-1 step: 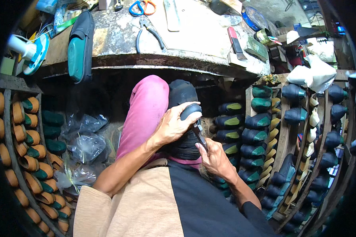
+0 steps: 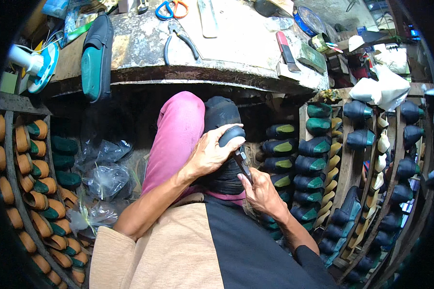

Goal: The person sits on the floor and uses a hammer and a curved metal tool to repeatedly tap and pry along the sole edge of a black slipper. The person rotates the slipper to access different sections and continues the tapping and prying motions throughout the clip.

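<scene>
My left hand (image 2: 206,153) is wrapped round a dark shoe (image 2: 230,135), with its rounded end showing above the fingers. The shoe is held over my knee, which has a black covering (image 2: 222,111). My right hand (image 2: 261,191) is closed round dark metal pliers (image 2: 242,164), which look like lasting pliers. Their head lies against the shoe's near edge, just below my left thumb. Whether the jaws bite on the material is too small to tell. Much of the shoe is hidden by my left hand.
A workbench (image 2: 135,53) ahead holds black-handled pliers (image 2: 172,41), scissors (image 2: 172,9), a red-handled knife (image 2: 287,50) and a dark shoe with a green insole (image 2: 92,67) overhanging its edge. Racks of shoes stand on both sides. Plastic bags (image 2: 106,180) lie at left.
</scene>
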`<state>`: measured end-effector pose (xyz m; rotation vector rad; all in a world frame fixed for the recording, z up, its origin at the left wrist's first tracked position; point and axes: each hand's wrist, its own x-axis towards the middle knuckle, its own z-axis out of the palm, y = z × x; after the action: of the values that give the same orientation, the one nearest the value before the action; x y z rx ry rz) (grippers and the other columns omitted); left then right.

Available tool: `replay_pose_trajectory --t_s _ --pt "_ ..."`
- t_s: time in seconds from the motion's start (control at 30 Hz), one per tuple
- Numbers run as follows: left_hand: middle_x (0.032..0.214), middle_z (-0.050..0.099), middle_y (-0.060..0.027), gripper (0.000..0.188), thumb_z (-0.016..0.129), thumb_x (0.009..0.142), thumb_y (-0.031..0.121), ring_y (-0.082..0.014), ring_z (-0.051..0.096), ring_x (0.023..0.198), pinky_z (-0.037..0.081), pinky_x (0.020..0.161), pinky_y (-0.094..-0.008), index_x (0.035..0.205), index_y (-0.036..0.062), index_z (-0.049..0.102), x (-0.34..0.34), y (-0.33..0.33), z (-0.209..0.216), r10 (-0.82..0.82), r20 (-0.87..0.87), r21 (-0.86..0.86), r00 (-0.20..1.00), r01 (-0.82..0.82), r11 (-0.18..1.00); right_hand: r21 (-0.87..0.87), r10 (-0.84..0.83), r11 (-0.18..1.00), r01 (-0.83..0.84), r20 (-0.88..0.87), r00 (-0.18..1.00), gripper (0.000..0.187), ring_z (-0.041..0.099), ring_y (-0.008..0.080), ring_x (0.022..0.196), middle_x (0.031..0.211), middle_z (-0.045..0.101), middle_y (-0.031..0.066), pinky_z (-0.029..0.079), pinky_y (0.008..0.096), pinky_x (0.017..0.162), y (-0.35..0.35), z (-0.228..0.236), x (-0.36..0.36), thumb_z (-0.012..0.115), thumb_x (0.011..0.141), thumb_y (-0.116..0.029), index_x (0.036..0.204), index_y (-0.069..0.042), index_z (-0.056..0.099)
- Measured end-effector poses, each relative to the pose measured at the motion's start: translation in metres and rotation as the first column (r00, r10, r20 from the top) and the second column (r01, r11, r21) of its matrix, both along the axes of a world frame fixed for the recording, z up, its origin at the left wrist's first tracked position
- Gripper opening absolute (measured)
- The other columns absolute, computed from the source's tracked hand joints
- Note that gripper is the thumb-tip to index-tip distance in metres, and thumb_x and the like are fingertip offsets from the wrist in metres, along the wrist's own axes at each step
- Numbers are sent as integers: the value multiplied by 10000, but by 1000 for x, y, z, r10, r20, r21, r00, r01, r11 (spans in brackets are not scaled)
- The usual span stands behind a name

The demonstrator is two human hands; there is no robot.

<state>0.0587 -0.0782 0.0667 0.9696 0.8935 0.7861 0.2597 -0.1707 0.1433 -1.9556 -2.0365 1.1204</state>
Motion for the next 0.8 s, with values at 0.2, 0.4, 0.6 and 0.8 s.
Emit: replay_pose_trajectory --t_s 0.2,0.4,0.6,0.8 --pt "1198 780 -39 492 628 1208 377 -103 693 1051 558 943 -285 1565 41 674 -8 3 -1 -35 10 6 999 35 999 -184 -174 975 128 -263 949 283 706 223 715 756 706 130 548 408 677 2 13 -12 694 1151 -164 962 46 681" --pt "1414 771 -81 731 367 1255 571 -158 678 1296 479 1220 -343 1583 -20 646 -16 9 -3 -79 163 -50 983 89 995 -301 -230 941 153 -239 944 312 775 355 767 817 736 218 578 468 681 9 30 -4 696 1140 -185 942 54 659" --pt "1384 784 -82 591 512 1237 473 -153 689 1262 510 1172 -335 1568 8 664 -13 2 4 -39 80 -60 996 44 997 216 33 976 -24 -39 999 229 699 556 786 869 648 314 552 607 668 -17 -25 -8 697 1116 -122 1024 46 573" --pt "1284 796 -50 430 764 1134 225 -97 692 1097 583 974 -283 1527 63 697 -6 -4 7 0 -90 18 996 1 1000 239 77 969 -56 -79 994 266 704 507 738 858 665 280 556 574 663 -14 -22 -3 697 1123 -157 1011 55 583"
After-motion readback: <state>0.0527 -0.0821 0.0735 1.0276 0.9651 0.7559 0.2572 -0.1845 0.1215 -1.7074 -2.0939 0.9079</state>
